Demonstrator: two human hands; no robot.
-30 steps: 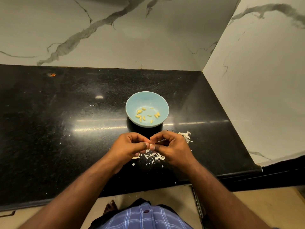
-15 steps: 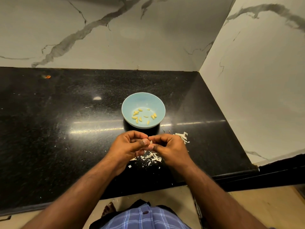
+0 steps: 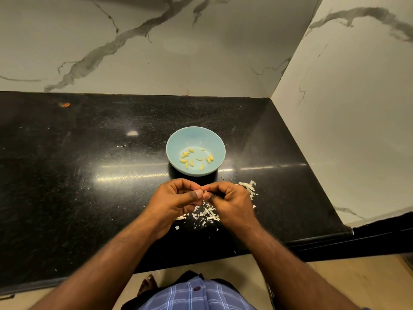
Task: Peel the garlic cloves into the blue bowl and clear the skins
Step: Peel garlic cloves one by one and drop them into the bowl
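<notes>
A light blue bowl point(image 3: 195, 139) stands on the black counter with several peeled yellow garlic cloves point(image 3: 194, 159) inside. Just in front of it, my left hand point(image 3: 176, 198) and my right hand point(image 3: 230, 200) meet fingertip to fingertip, both curled and pinching a small garlic clove point(image 3: 204, 195) that is mostly hidden between the fingers. White garlic skins point(image 3: 206, 212) lie scattered on the counter under my hands, and a second heap of skins point(image 3: 248, 187) lies to the right of my right hand.
The black granite counter point(image 3: 89, 175) ends at marble walls behind and on the right. A small orange speck point(image 3: 66, 105) sits far back left. The counter's front edge runs close below my forearms.
My hands have stayed together over the skins, with the fingertips shifting slightly on the clove. The view has moved a little; the bowl has not moved.
</notes>
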